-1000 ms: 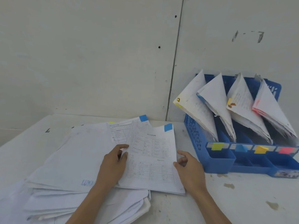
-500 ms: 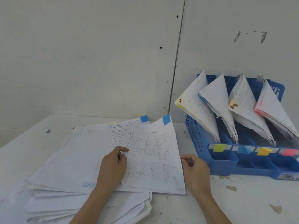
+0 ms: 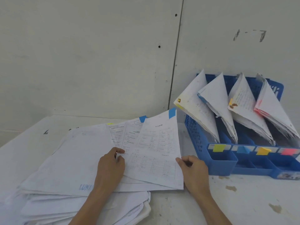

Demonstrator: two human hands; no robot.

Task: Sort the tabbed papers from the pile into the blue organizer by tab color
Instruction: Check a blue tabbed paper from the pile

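Note:
A messy pile of white papers (image 3: 68, 161) lies on the table at the left. On top is a printed sheet with a blue tab (image 3: 155, 146); my right hand (image 3: 193, 171) pinches its right edge, and its far right corner is raised. My left hand (image 3: 111, 166) rests on the pile, fingers curled at that sheet's left edge. Another blue-tabbed sheet (image 3: 129, 132) and a yellow-tabbed sheet (image 3: 116, 133) show beneath. The blue organizer (image 3: 199, 143) stands at the right with four slots of papers, labelled yellow, blue, orange and pink.
The wall (image 3: 97, 54) rises close behind the table and the organizer. Bare white tabletop (image 3: 243, 200) with a few brown stains lies in front of the organizer. The pile overhangs toward the table's near left edge.
My right hand closed on the top sheet's right edge and lifted it, so the blue-tabbed corner rose and swung toward the organizer. My left hand stayed on the pile.

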